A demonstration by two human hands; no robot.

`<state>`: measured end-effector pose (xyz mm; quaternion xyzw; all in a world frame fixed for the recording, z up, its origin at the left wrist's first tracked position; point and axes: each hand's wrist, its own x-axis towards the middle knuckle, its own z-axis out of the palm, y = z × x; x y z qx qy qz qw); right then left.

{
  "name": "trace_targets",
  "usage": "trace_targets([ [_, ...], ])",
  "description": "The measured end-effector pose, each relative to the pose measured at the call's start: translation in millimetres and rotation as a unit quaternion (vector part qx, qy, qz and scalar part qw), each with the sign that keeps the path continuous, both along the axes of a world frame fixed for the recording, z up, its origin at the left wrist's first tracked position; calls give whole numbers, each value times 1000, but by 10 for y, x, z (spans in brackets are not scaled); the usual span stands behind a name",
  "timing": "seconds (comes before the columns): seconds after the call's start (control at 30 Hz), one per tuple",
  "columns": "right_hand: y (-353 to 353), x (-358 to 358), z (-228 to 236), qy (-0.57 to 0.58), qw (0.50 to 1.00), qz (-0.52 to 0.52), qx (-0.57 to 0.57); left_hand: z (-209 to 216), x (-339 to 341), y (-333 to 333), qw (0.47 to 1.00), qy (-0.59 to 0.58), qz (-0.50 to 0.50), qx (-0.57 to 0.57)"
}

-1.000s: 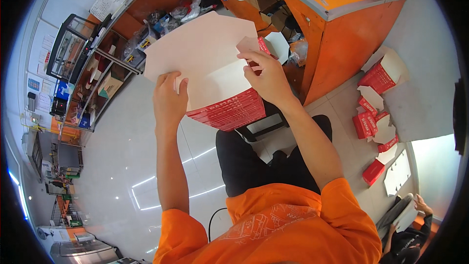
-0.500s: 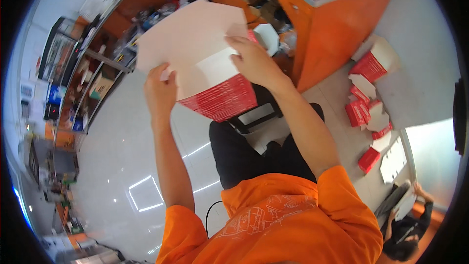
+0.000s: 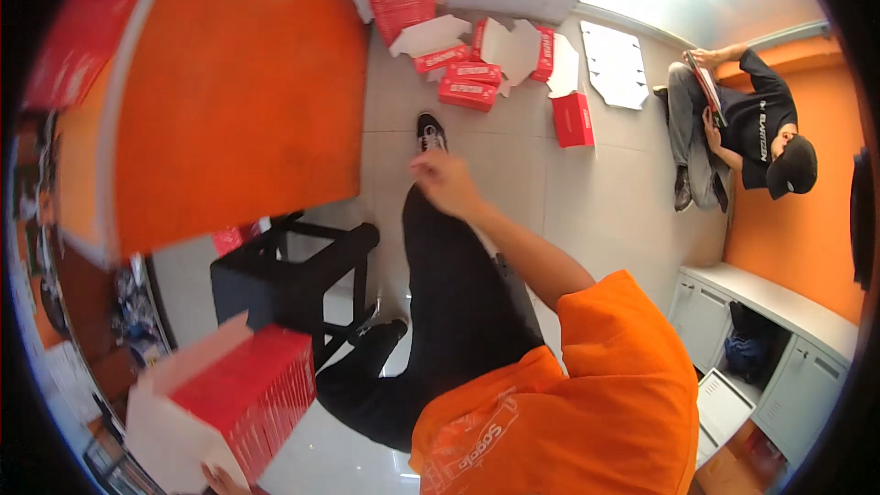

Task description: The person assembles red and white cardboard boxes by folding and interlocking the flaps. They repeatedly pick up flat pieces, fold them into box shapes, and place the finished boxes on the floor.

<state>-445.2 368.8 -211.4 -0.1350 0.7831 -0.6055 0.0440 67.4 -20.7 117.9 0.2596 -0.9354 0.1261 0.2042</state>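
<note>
My left hand [image 3: 223,480], partly cut off by the lower edge, grips the white flap of a red and white cardboard box [image 3: 280,385]. The box is tilted, its white flaps spread to the left and its red printed side facing me. My right hand [image 3: 446,185] is apart from the box, above my knee and shoe, slightly blurred. Its fingers are loosely curled and nothing shows in them. Several smaller red and white boxes [image 3: 469,92] lie on the floor beyond it, some with raised white flaps.
A black stool [image 3: 275,284] stands between the box and my leg, beside an orange counter [image 3: 238,101]. A larger red box [image 3: 401,2] stands at the back. At right, a seated co-worker [image 3: 765,119] holds something flat, near a white flat sheet [image 3: 614,64] and grey lockers [image 3: 802,385].
My view has swung to the right. Both hands were on the box; now my right hand has let go and moved away, while the left keeps the box at the lower left.
</note>
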Motion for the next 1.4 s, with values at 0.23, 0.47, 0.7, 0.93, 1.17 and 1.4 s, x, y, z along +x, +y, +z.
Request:
trace_targets([
  [0.23, 2858, -658, -2777, -421, 768, -480, 50, -854, -1410, 996, 856, 148, 383, 313],
  [0.47, 3777, -833, -3203, -436, 587, -652, -203, -1302, -1914, 1253, 813, 83, 462, 343],
  [0.7, 3468, -1189, -3236, -362, 620, -636, -282, -1193, -1864, 1240, 798, 79, 487, 345],
  [0.93, 2189, -897, -1818, -220, 817, -520, -113, -769, -1445, 923, 799, 186, 442, 362],
  [1.17, 981, -132, 410, -19, 970, -224, -87, -217, -565, 514, 776, 368, 369, 355],
  [1.4, 26, 562, 2577, 6, 934, 215, -286, 138, -1113, 1720, 949, 301, 31, 86],
])
